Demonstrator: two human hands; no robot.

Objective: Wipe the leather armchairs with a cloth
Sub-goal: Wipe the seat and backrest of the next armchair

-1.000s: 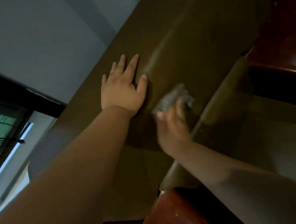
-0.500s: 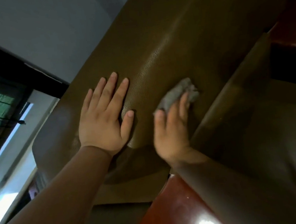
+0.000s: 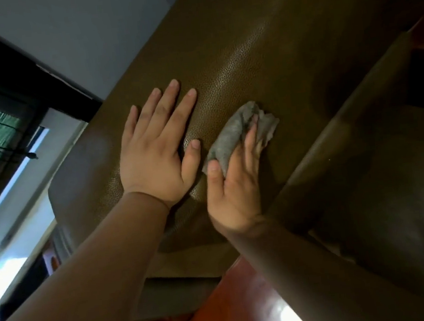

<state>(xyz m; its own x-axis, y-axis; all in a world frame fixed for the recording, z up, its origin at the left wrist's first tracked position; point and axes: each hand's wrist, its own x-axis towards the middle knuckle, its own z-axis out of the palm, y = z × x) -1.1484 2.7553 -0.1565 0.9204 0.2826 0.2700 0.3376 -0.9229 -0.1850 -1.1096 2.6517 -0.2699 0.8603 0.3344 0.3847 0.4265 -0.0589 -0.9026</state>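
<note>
Cloth (image 3: 239, 134) under right hand (image 3: 234, 184), pressed on armchair (image 3: 259, 50).

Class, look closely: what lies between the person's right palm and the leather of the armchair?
In the head view, a crumpled grey cloth lies between the right hand and the brown leather armchair.

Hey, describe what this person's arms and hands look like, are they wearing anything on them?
Both forearms are bare right up to the frame edge, with no sleeves in view. The left hand and right hand show no gloves, rings, watch or bracelet. The fingernails are short and unpainted.
</note>
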